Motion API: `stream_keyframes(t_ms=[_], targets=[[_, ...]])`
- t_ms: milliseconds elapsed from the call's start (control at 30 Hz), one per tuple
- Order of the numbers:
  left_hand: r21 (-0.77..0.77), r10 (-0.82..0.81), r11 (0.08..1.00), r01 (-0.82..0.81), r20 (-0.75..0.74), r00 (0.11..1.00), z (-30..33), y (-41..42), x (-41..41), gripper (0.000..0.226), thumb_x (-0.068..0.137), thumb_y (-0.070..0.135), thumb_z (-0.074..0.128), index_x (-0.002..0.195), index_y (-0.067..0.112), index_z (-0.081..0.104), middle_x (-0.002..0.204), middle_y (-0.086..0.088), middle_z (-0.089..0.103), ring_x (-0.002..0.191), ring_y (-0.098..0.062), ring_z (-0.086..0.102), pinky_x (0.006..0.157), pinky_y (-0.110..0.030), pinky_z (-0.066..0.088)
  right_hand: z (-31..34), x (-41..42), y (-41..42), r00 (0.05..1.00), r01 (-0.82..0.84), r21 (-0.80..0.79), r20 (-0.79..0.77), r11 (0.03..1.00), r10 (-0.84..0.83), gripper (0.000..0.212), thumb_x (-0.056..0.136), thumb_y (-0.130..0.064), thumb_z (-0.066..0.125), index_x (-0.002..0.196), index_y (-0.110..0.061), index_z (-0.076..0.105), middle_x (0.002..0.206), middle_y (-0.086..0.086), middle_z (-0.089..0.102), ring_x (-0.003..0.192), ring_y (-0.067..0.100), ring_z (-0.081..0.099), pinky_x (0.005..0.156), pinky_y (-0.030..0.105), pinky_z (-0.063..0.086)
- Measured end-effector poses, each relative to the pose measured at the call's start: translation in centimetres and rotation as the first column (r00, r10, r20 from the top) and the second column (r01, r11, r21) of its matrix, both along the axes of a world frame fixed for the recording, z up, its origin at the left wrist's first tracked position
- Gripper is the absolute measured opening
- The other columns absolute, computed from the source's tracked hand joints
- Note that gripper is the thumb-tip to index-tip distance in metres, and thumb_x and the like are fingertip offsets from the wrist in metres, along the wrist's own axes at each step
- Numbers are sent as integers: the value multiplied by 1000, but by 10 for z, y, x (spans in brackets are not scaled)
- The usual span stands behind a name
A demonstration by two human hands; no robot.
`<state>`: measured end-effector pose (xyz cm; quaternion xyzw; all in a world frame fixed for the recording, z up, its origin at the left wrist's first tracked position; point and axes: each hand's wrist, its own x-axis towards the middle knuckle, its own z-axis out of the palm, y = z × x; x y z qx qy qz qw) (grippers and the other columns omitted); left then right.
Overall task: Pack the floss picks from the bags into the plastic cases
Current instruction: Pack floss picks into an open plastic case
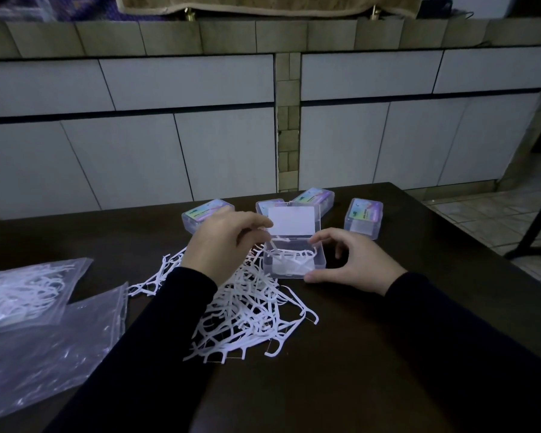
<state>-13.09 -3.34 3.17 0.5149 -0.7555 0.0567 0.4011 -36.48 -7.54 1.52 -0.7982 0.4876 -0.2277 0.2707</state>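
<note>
A clear plastic case stands open on the dark table, its lid upright, with a few white floss picks inside. My right hand grips the case's right side, thumb at the front corner, index finger at the back corner. My left hand hovers at the case's left edge with curled fingers pinching a floss pick that reaches down into the case. A loose pile of floss picks lies in front of the case, under my left forearm.
Several closed cases stand behind the open one, among them a left closed case and a right closed case. At the left lie a bag with picks and a flat clear bag. The table edge runs along the right, with a chair leg beyond.
</note>
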Motion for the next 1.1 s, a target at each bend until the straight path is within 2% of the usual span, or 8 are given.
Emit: stream_keyframes(t_ms=[133,233,367,433,500,733,833,1100], targets=[[-101,50,993,-54,-34,998,4,0,-3,10,84,18,71,92,19,76,78,11,64,78,-13,55,68,-39,51,0,0,0,1000,16,13,11,1000,-16,79,63,-50,83,131,-39,44,116,-20,53,87,1,48,68,17,39],[-107,28,994,-38,-93,995,2,0,-18,9,86,20,69,93,19,74,83,4,69,79,-15,59,69,-38,52,0,0,0,1000,17,13,-12,1000,-17,85,64,-51,82,139,-37,42,117,-19,49,88,0,46,67,16,38],[-30,34,999,-38,-123,992,-5,-4,-38,11,86,26,69,96,24,74,76,16,56,71,-7,49,66,-27,45,2,0,2,1000,8,8,-24,1000,-8,82,67,-49,81,138,-36,44,110,-23,44,83,-5,42,64,12,32],[39,72,997,-73,22,997,-9,-6,-41,20,88,32,66,106,27,72,83,11,61,77,-6,43,67,-24,37,2,0,2,1000,11,12,-28,1000,-11,81,67,-49,81,137,-36,44,109,-23,44,83,-5,42,64,12,31],[111,83,989,-101,152,985,-11,-8,-38,32,90,40,61,120,31,65,99,8,67,85,-7,41,72,-26,37,1,0,1,1000,10,14,-26,1000,-10,82,66,-50,81,137,-37,44,114,-20,45,84,-5,41,65,13,32],[247,44,967,-56,54,998,-8,-7,-11,45,88,39,64,132,33,55,102,16,59,97,-8,49,88,-35,46,0,-1,-1,999,15,23,-29,1000,-14,82,64,-52,81,137,-41,43,116,-20,46,84,-5,41,65,14,32],[327,125,931,-162,129,984,-7,-5,-6,39,89,42,62,125,29,59,108,11,62,102,-9,53,90,-34,48,0,-1,-1,1000,11,27,-21,1000,-10,81,64,-52,81,136,-40,44,116,-21,46,84,-5,42,65,13,33],[372,149,911,-177,104,983,-9,-5,-14,15,92,32,59,104,31,68,106,11,61,98,-6,53,89,-31,50,0,-1,-1,1000,5,15,-28,1000,-5,81,66,-52,80,137,-39,43,116,-20,46,84,-4,42,64,13,33]])
